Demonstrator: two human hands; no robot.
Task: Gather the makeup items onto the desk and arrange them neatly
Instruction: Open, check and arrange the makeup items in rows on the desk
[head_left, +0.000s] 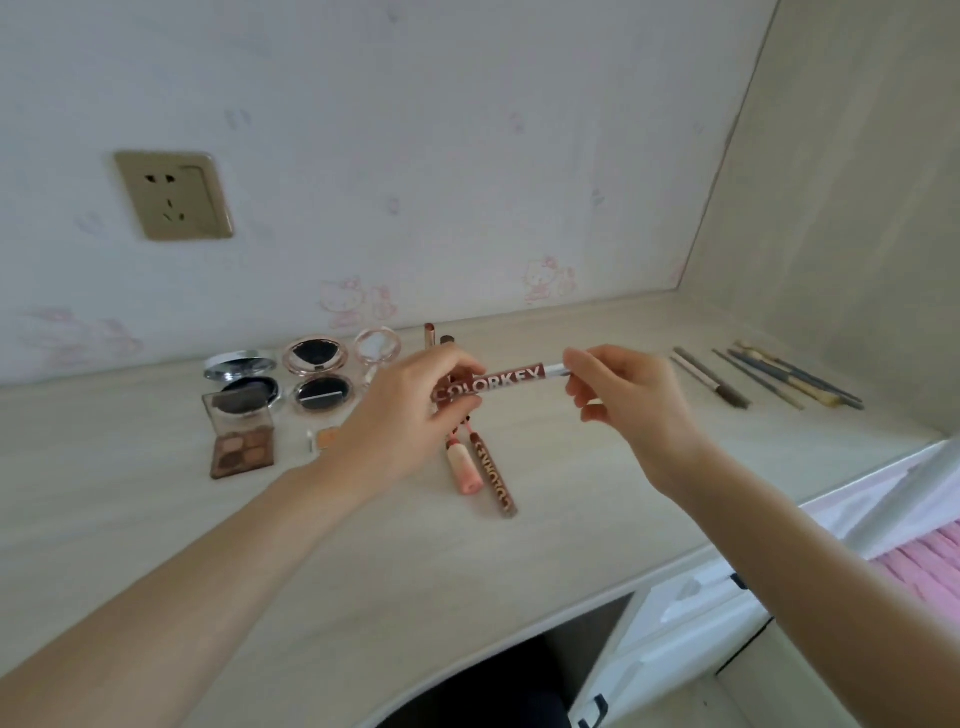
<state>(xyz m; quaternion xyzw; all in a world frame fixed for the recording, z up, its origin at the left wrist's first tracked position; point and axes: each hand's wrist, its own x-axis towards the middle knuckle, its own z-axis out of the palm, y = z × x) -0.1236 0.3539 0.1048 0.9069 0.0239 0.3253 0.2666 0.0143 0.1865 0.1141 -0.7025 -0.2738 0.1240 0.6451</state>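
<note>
A brown lip gloss tube (511, 378) with white lettering and a silver cap hangs above the pale desk (156, 519). My left hand (400, 415) grips its brown end and my right hand (618, 400) pinches its silver cap end. Below on the desk lie a second brown lettered tube (496, 475) and a pink marbled tube (462, 465), side by side. To the left sit two open round compacts (244, 382) (319, 374), a small round pink compact (377, 343) and an open brown eyeshadow palette (241, 441). Several makeup brushes (769, 382) lie in a row at the right.
A small orange item (324, 439) lies partly hidden by my left hand. Two lipsticks (436, 338) stand by the wall behind the tube. A wall socket (174, 195) is at upper left. The desk's front edge curves at lower right, by white drawers (691, 608) and pink fabric (930, 566).
</note>
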